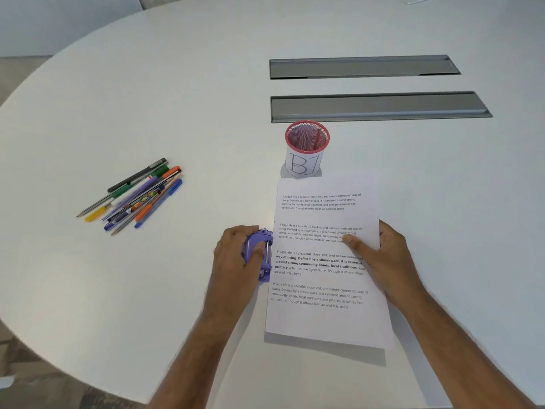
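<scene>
My left grip [236,256] is curling round the purple hole punch [262,252] on the bench [206,113], just at the left edge of the printed sheet [321,318]. My right grip [386,261] is pinching the sheet's right edge, thumb on top.

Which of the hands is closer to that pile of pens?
The left hand: it grips the purple hole punch, right of the pens. The right hand holds the paper, farther right.
</scene>
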{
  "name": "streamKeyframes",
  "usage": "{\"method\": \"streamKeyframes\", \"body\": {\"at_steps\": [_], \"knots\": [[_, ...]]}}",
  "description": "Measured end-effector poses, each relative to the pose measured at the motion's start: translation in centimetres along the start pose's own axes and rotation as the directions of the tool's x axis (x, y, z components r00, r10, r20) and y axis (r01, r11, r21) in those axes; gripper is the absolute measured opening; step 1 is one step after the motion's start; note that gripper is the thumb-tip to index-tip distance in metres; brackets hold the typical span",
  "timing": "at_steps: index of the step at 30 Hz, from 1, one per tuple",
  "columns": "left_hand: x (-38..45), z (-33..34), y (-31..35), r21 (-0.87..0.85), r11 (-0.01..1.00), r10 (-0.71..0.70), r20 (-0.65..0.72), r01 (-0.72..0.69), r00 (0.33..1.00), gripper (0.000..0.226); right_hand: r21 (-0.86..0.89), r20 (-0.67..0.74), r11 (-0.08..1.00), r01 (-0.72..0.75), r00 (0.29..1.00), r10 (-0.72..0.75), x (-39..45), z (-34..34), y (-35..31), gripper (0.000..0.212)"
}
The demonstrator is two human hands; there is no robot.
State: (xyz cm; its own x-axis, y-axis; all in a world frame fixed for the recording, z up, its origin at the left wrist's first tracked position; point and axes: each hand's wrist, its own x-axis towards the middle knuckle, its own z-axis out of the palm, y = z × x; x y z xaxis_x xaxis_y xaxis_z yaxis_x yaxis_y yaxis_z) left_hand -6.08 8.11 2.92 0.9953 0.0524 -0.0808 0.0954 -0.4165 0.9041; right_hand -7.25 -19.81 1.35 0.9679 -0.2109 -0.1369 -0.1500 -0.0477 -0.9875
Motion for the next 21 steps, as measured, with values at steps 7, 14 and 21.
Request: {"method": "streamKeyframes", "body": {"at_steps": [7,14,21], "knots": [[-0.2,1.4,0.5,-0.111,0.990,-0.077,0.075,0.085,0.994,0.016,-0.014,0.012,1.000,0.005,1.000,-0.005,0.3,0.2,0.3,0.024],[-0.1,2.2,0.6,-0.120,0.988,-0.084,0.098,0.095,0.992,0.014,-0.021,0.004,1.000,-0.023,1.000,0.023,0.6,-0.1,0.4,0.023],[3.0,1.9,0.8,0.102,0.994,0.035,-0.014,-0.033,0.999,0.013,-0.048,-0.004,0.998,-0.032,0.999,0.032,0.7,-0.1,0.4,0.024]]}}
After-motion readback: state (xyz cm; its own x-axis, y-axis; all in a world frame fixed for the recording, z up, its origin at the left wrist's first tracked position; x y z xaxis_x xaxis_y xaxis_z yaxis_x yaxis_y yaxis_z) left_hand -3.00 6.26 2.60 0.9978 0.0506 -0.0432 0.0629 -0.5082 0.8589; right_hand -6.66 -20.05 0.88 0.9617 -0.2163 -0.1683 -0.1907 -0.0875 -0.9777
